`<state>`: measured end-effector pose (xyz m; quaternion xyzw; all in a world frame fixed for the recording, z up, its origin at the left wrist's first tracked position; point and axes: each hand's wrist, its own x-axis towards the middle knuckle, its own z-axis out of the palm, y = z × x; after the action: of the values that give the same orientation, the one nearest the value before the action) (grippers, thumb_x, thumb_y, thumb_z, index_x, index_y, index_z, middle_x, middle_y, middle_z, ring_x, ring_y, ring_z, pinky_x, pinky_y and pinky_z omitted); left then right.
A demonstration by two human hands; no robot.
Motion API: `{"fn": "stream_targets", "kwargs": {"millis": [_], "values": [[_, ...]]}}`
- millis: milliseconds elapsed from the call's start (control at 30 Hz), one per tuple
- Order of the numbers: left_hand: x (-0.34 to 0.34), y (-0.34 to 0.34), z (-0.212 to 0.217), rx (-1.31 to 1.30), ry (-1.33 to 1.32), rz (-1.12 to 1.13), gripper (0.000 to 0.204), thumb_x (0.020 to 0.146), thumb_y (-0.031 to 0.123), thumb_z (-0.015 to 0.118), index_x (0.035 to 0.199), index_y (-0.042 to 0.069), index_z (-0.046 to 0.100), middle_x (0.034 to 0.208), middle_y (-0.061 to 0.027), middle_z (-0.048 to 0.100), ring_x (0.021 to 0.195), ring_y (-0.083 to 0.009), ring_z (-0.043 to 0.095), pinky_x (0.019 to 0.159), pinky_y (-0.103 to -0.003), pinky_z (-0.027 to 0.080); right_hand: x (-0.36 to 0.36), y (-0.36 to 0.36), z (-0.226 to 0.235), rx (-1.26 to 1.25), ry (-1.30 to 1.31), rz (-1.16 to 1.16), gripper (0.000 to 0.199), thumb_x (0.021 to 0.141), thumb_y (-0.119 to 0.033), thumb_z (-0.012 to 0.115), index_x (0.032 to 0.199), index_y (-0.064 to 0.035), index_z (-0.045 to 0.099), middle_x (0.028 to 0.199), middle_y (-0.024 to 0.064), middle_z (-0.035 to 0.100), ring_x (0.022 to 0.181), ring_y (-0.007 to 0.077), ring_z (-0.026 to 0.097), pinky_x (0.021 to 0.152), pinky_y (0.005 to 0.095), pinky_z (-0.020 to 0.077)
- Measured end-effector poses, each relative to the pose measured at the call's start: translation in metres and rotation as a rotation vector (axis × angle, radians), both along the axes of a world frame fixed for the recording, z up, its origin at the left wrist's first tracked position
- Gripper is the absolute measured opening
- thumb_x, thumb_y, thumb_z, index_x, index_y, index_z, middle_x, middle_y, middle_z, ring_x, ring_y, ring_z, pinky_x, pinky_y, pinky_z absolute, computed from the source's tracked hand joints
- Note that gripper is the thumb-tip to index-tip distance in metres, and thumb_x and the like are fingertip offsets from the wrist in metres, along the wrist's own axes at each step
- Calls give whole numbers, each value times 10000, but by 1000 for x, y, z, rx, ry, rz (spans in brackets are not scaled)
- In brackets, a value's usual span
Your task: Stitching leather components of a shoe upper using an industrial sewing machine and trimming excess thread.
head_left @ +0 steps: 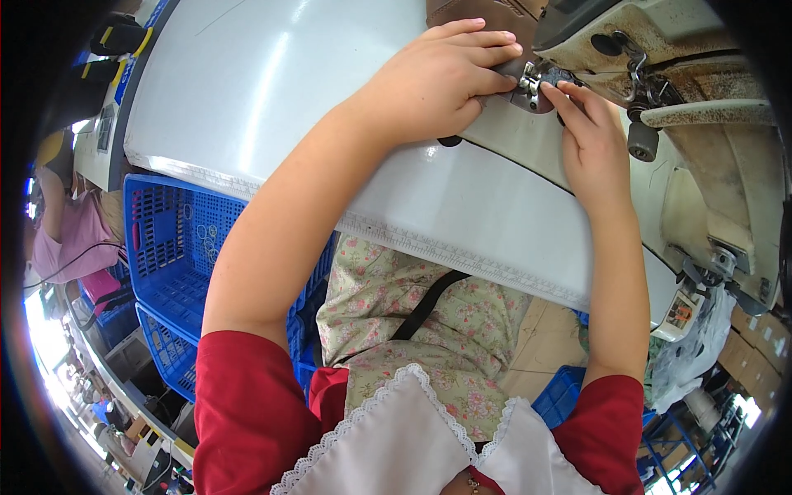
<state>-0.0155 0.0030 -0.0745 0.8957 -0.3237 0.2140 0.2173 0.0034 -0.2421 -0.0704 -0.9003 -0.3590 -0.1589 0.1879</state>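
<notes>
Across the upper middle spreads a white worktable (206, 99), with a cream, brown-stained sewing machine (742, 181) at its right. Below the table's left part sits a blue plastic basket (165, 219). A flat brown piece (459, 11) lies under the fingers of the left hand (433, 87) and to the left of the right hand (598, 148), running up to the view's top edge. The left hand rests palm down, its fingers slightly fanned over the piece. The right hand's fingertips reach close beside a small shiny presser foot (530, 78), which stands between both hands; whether they pinch anything, I cannot tell.
</notes>
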Motion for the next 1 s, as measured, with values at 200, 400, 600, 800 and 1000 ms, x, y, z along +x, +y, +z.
{"fn": "stream_targets", "kwargs": {"millis": [200,400,600,800,1000], "values": [[0,0,-1,27,-30,13,348,758,55,546,1049,89,733,1258,-63,646,1301,-196,498,1162,-408,310,0,1,0,9,6,1,454,814,32,558,1189,-193,677,1169,68,661,949,284,657,828,382,530],[0,0,0,30,-19,18,358,746,50,549,1049,92,736,1243,-43,659,1302,-193,500,1162,-405,313,1,1,-2,14,8,-13,455,814,29,559,1186,-208,675,1167,67,667,961,288,659,835,385,533],[1,3,1,17,0,-10,379,735,40,551,1060,95,738,1227,-39,669,1305,-192,499,1160,-407,316,1,1,-3,11,19,-21,454,815,23,562,1187,-210,677,1151,73,681,995,292,660,844,390,529],[2,4,2,21,34,-49,423,718,-5,546,1092,68,729,1258,-58,656,1301,-269,503,1152,-454,320,1,0,-3,13,28,-16,464,817,25,555,1203,-204,673,1136,92,686,1016,299,655,867,396,516],[1,3,4,22,50,-49,421,724,4,547,1099,68,727,1252,-51,660,1307,-278,495,1149,-458,321,-1,0,-2,61,70,-19,479,797,52,560,1194,-186,684,971,153,691,882,346,664,780,421,517]]}}
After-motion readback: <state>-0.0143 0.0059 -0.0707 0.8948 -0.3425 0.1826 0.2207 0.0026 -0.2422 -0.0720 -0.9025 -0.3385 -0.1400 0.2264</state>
